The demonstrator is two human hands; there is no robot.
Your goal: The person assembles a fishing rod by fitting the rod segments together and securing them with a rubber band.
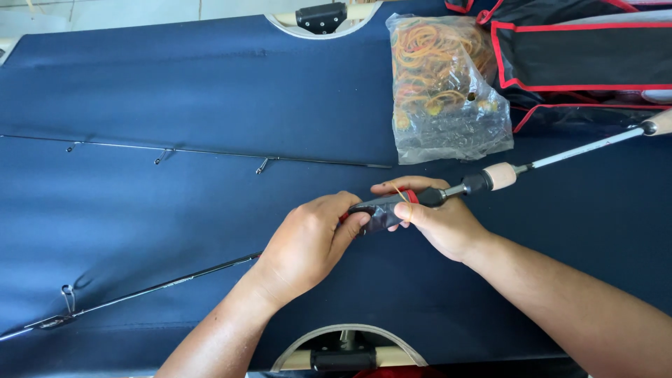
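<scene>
My left hand (pixel 308 241) and my right hand (pixel 437 217) meet at the middle of a dark blue cloth-covered table (pixel 210 91). Both grip the handle section of a fishing rod (pixel 490 177), where a dark sleeve (pixel 378 210) with a red band wraps the grip. A thin rubber band shows at my right fingers. The rod's butt runs up right past a cork piece toward the frame edge. Its thin blank (pixel 140 290) runs out from under my left hand to the lower left, with a line guide near the end.
A second thin rod section (pixel 210 152) with several small guides lies across the cloth above my hands. A clear plastic bag of rubber bands (pixel 444 84) sits at upper right beside a black bag with red trim (pixel 581 56). Clamps sit at the near and far table edges.
</scene>
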